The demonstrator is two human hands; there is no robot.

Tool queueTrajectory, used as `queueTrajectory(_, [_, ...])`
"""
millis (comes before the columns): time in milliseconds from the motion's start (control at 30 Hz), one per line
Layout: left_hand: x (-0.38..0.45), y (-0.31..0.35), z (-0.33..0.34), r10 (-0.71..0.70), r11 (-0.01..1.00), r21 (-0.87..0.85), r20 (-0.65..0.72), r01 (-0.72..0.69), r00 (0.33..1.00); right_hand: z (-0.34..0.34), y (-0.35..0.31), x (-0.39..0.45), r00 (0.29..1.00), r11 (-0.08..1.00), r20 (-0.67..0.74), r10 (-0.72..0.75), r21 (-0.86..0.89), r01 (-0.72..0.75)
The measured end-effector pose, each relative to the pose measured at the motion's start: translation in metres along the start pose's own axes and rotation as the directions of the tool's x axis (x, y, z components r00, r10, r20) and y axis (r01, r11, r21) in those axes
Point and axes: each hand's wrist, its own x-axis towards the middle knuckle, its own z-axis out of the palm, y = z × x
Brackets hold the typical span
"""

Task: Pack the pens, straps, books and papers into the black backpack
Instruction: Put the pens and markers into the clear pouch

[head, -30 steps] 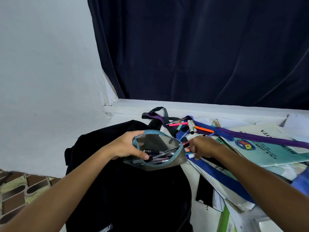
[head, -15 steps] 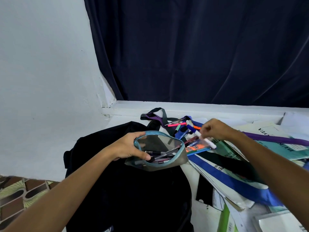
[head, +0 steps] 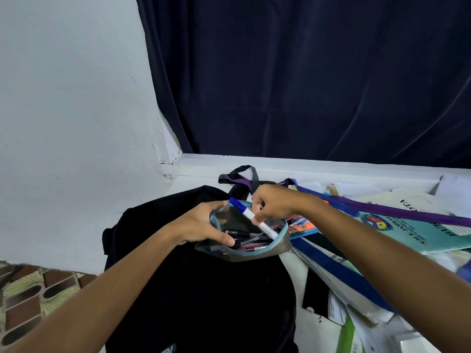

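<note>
Left hand (head: 204, 225) grasps the open pencil pouch (head: 251, 248) full of pens; right hand (head: 275, 203) pinches a blue-capped marker (head: 252, 217) above it.

A single wide-angle view looks from the person's head, forward and down across both forearms. It sits close above the black backpack (head: 198, 289) and the pouch (head: 244, 250) at the lower centre, faces a dark curtain (head: 305, 77) and white wall (head: 71, 110), and bends straight lines near its edges.
</note>
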Motion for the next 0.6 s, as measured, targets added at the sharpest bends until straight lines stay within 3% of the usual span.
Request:
queueTrajectory(133, [-0.001, 0.000, -0.002, 0.001, 1.000, 0.021, -0.009, -0.001, 1.000, 0.011, -0.003, 0.004, 0.997, 0.990, 0.064, 0.048, -0.133, -0.039])
queueTrajectory(233, [-0.002, 0.000, 0.001, 0.022, 1.000, -0.018, -0.011, -0.022, 1.000, -0.001, 0.010, 0.009, 0.992, 1.000, -0.126, 0.009, 0.023, -0.006])
queueTrajectory(333, [-0.001, -0.001, 0.001, 0.070, 0.997, -0.042, 0.030, -0.068, 0.997, -0.016, 0.039, 0.008, 0.939, 0.991, -0.331, 0.092, 0.121, -0.054])
queueTrajectory(400, [0.000, 0.001, 0.002, 0.078, 0.993, -0.086, 0.027, -0.076, 0.997, -0.013, 0.063, 0.002, 0.947, 0.986, -0.281, 0.158, 0.095, -0.136])
queueTrajectory(533, [0.000, 0.002, 0.003, 0.105, 0.992, -0.067, 0.030, -0.103, 0.994, 0.021, 0.108, -0.003, 0.966, 0.959, -0.005, 0.257, -0.123, -0.255])
queueTrajectory(600, [0.000, 0.003, 0.004, 0.119, 0.992, -0.050, 0.043, -0.116, 0.992, 0.034, 0.118, -0.003, 0.961, 0.943, -0.031, 0.276, -0.185, -0.277])
